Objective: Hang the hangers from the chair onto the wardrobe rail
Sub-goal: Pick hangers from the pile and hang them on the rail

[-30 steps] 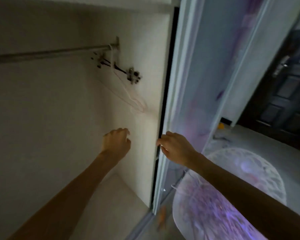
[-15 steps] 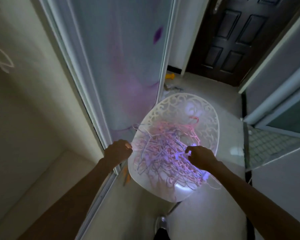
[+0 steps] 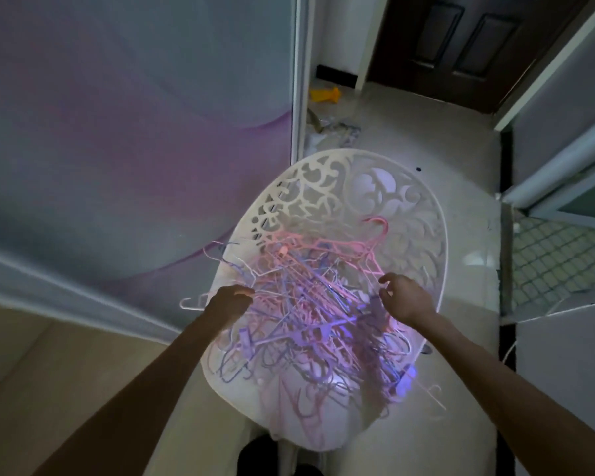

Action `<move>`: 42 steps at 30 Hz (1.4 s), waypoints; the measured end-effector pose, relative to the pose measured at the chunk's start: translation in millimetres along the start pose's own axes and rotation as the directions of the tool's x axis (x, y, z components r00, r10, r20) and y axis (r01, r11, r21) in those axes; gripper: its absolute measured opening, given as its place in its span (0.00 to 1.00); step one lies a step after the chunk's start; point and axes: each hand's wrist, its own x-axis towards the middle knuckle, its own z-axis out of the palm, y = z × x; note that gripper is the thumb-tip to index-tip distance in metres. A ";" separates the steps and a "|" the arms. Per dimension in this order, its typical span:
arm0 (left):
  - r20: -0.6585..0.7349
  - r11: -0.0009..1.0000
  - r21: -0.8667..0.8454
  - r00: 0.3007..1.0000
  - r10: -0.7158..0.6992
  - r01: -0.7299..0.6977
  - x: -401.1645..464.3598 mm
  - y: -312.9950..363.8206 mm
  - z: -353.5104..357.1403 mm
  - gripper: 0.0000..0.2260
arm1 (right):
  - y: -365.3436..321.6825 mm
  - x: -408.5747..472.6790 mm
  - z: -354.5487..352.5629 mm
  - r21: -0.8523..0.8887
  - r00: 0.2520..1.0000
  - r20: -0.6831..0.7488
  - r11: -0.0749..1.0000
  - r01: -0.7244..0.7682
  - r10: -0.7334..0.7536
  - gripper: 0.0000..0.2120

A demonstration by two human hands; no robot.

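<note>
Dim hallway floor point(image 3: 409, 139) is seen beyond a white openwork chair point(image 3: 375, 180), with a sliding wardrobe door point(image 3: 134, 132) off to the left of both hands and a dark door point(image 3: 461, 39) at the far end. A tangled heap of pink and purple hangers point(image 3: 310, 304) is piled on the chair seat, directly between the two hands and spreading toward the person. The left hand point(image 3: 229, 302) is pressed in at the heap's left edge, fingers curled; whether a hanger is actually gripped cannot be told, though a pale hanger hook point(image 3: 193, 302) is sticking out just left of it. The right hand point(image 3: 404, 297) is held just above the heap's right side, fingers loosely bent and spread, nothing held. No single hanger's long axis can be read from the knot; they are crossed every way. The left hand is judged closer to a catch, and a hanger will likely need to be teased free before anything is carried to the rail, which is out of view.
</note>
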 end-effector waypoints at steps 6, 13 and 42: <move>-0.053 0.964 0.118 0.968 0.245 -0.238 79.0 35.8 13.7 0.14 | 11.8 70.4 32.5 0.178 0.978 -0.154 0.977 -0.114 0.142 0.25; -0.085 0.844 0.405 0.904 0.418 -0.353 133.6 35.0 64.1 0.31 | 18.2 93.2 56.3 0.472 0.965 -0.225 0.882 -0.012 0.133 0.17; 0.188 0.559 0.430 0.676 0.713 -0.709 84.6 111.1 76.4 0.28 | 16.2 31.1 -20.9 0.791 0.980 0.016 0.602 0.110 -0.199 0.13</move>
